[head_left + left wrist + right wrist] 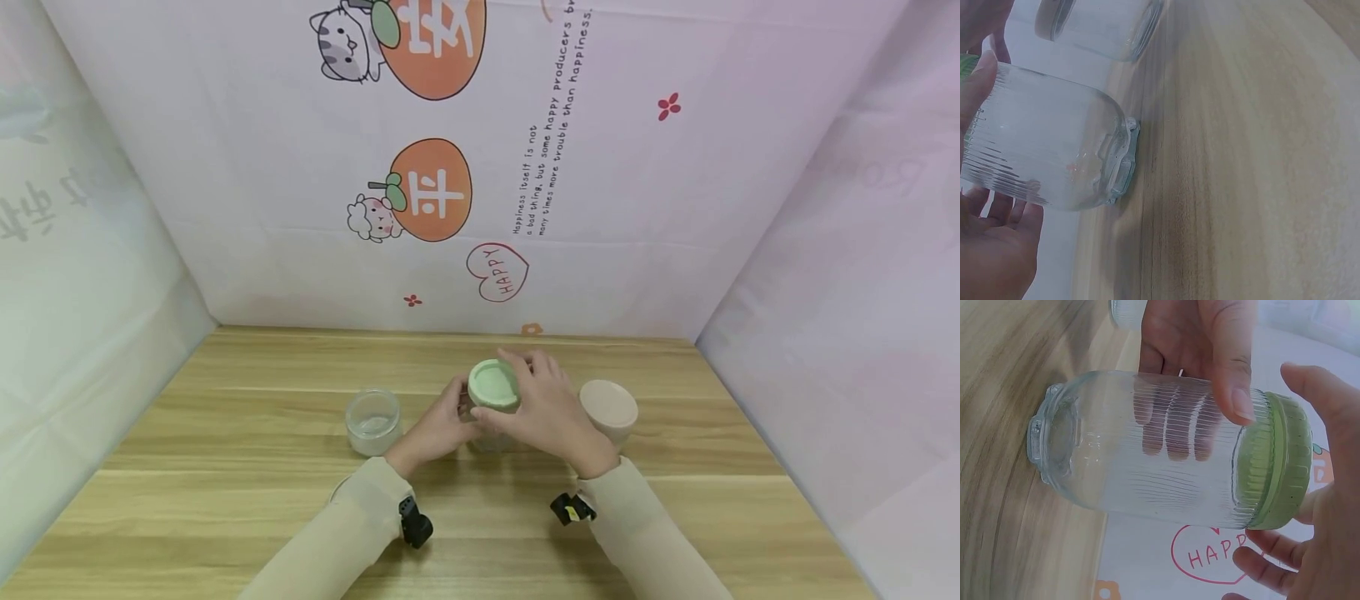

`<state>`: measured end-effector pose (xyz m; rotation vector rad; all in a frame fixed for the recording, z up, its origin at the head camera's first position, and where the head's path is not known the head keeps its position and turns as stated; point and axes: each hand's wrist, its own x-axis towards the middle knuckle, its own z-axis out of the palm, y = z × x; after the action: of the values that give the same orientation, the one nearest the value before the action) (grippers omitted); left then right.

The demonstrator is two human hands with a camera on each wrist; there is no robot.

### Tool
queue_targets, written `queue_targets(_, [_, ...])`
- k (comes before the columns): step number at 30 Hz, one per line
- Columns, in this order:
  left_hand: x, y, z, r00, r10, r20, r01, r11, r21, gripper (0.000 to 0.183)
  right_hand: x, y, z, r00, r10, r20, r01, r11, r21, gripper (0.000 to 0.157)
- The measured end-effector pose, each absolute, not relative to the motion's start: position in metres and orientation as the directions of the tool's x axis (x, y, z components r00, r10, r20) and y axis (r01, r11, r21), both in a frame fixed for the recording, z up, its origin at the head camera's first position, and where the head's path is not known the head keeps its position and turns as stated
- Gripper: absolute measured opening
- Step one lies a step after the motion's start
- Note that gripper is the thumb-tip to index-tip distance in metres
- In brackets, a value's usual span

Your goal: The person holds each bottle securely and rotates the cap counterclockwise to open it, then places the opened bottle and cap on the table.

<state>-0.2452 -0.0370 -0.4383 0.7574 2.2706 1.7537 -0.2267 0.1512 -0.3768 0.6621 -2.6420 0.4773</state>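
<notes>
Near the middle of the table, a clear ribbed glass jar (1166, 450) stands upright with a light green lid (495, 385) on its mouth. My left hand (442, 425) grips the jar's side, fingers behind the glass and thumb in front. Around the lid curl the fingers and thumb of my right hand (547, 408); in the right wrist view the lid (1282, 462) sits level across the rim. The jar's thick scalloped base (1124, 162) is at the tabletop, though I cannot tell whether it fully touches. No contents show through the glass.
To the left stands a lidless glass jar (373, 425). A jar with a beige lid (609, 405) is at the right, close to my right wrist. A pale rounded rim (341, 486) peeks out from under my left sleeve. Printed white cloth (600, 275) walls the wooden table (247, 400) behind and at both sides.
</notes>
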Motion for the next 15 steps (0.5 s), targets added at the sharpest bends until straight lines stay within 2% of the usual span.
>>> queue_targets(10, [-0.234,-0.038,-0.419,-0.852,0.499,0.160,0.275,0.166,0.947,0.080,-0.229,0.149,-0.379,-0.786,-0.346,0.511,-0.498,0.845,-0.193,0.085])
queue_targets(15, [-0.243,-0.037,-0.434,-0.863,0.480,0.156,0.279,0.196,0.940,0.085,-0.229,0.151,-0.378,-0.782,-0.371,0.501,-0.523,0.828,-0.201,0.081])
